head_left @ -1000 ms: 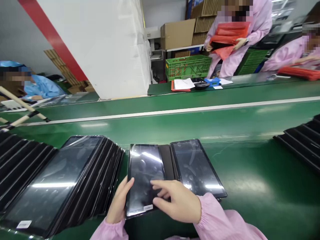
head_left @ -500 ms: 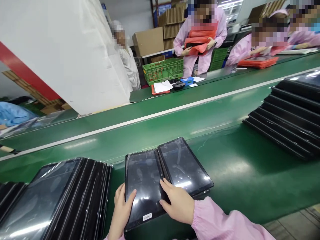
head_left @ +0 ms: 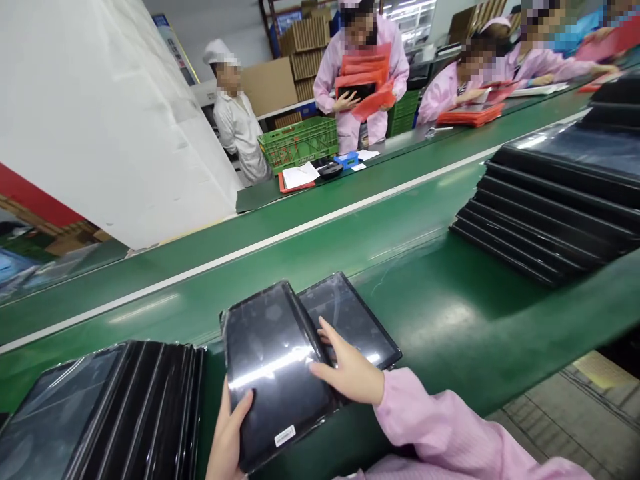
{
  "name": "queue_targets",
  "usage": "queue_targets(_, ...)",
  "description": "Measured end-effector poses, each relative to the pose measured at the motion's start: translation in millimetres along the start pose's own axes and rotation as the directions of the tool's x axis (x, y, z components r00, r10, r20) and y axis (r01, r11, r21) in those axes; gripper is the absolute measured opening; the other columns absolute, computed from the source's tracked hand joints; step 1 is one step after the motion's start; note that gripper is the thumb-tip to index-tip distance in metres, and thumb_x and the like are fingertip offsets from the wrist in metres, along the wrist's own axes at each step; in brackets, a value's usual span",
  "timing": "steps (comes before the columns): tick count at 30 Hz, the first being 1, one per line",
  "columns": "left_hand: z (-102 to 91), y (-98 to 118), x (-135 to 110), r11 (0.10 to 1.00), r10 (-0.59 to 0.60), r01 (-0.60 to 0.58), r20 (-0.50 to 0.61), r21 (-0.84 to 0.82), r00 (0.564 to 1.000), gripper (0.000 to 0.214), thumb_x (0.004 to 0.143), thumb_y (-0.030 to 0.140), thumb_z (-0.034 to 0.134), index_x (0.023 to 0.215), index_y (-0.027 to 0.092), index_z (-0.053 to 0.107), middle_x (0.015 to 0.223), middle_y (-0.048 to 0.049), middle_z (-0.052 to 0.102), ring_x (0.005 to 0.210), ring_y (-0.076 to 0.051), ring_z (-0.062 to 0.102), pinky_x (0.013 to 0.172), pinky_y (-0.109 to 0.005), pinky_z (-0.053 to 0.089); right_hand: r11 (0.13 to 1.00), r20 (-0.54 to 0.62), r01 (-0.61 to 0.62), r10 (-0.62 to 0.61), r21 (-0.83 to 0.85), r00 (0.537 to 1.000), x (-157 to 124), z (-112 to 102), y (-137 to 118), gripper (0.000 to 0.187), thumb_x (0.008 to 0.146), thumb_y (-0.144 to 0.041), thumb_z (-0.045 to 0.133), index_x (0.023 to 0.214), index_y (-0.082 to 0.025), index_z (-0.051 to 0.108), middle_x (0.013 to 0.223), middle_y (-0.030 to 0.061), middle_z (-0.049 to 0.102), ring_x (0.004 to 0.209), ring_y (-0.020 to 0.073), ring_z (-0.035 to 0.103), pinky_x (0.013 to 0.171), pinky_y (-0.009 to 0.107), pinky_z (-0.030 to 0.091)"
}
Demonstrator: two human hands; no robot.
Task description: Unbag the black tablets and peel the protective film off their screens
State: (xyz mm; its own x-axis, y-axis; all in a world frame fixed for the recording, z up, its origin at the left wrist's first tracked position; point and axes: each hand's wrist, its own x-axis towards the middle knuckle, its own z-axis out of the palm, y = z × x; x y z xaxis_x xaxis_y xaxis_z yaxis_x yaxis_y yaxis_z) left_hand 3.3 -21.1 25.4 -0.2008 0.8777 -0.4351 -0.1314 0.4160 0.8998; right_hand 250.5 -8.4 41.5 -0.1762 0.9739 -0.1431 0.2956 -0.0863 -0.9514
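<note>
A flat black tablet [head_left: 270,360] with a glossy screen, film along its edges and a small white label near its bottom is between my hands. My left hand [head_left: 229,427] grips its left edge, thumb on the screen. On the right edge my right hand [head_left: 350,367] is closed, thumb over the front and fingers at the side. The tablet is tilted, its right edge overlapping a second black tablet [head_left: 355,313] that lies on the green belt behind my right hand.
Stacks of similar tablets lean at the left [head_left: 135,407] and right [head_left: 545,207] on the green conveyor belt [head_left: 430,347]. Across a white strip [head_left: 280,237] are a green crate [head_left: 300,143], papers [head_left: 300,175] and several co-workers; one holds red sleeves [head_left: 367,67].
The tablet in my hands has tilted up, and its right edge now overlaps the second tablet. The view has shifted, so the surroundings appear further left.
</note>
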Motion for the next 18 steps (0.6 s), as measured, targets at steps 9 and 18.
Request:
queue_targets(9,116.7,-22.7,-5.5,0.940,0.165,-0.242,0.301,0.240,0.939,0.064,0.085,0.056,0.061,0.133,0.014,0.053,0.140,-0.0184,0.056,0.133,-0.031,0.051,0.115,-0.043,0.037,0.991,-0.211,-0.108,0.121,0.075,0.970,-6.9,-89.0,28.2,0.051,0.084,-0.038,0.063,0.128,-0.013,0.058,0.124,0.0150,0.067,0.117,0.0316,0.063,0.106,0.049,0.046)
queue_targets(18,122.5,-67.1,26.8,0.925,0.190,-0.184,0.014,0.333,0.982,0.072,0.088,0.057,0.045,0.147,0.016,0.039,0.154,-0.0198,0.035,0.146,-0.034,0.036,0.119,-0.046,0.033,0.984,-0.241,-0.149,0.169,0.101,0.956,-2.2,-104.8,83.7,0.090,0.073,-0.056,0.072,0.147,-0.011,0.046,0.159,0.0207,0.033,0.149,0.0373,0.027,0.124,0.049,0.017)
